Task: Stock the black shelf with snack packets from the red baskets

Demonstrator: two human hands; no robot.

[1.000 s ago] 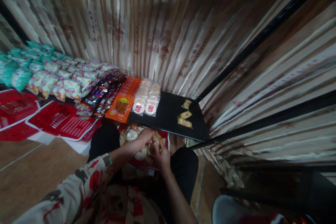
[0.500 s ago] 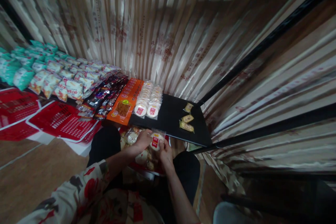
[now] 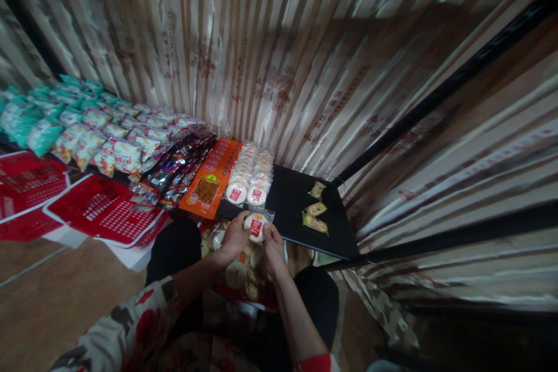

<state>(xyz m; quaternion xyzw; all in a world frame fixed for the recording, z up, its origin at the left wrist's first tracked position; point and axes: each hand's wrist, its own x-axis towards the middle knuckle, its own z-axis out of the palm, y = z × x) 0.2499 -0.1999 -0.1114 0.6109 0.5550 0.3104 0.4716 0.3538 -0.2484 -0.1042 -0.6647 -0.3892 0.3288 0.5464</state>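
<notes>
Between my two hands is a round white rice cracker pack (image 3: 256,226) in clear wrap with a red label. My left hand (image 3: 236,233) grips its left edge, and my right hand (image 3: 272,244) pinches the right edge. Below them, a red basket (image 3: 265,304) on my lap holds loose wrapped crackers (image 3: 236,274) and other small packs. Just beyond my hands, two overlapping rows of the same cracker packs (image 3: 248,177) lie on the black shelf (image 3: 285,203).
Left of the rows lie an orange snack bag (image 3: 206,186), dark shiny packets (image 3: 176,171), white bags (image 3: 126,154) and teal bags (image 3: 43,135). Three small yellow packs (image 3: 315,209) rest at the shelf's right. Red baskets (image 3: 104,209) stand at left; a black pole (image 3: 418,113) slants at right.
Both hands have lifted the cracker pack slightly toward the shelf, and it now sits nearer the front of the rows. The view has tilted a little.
</notes>
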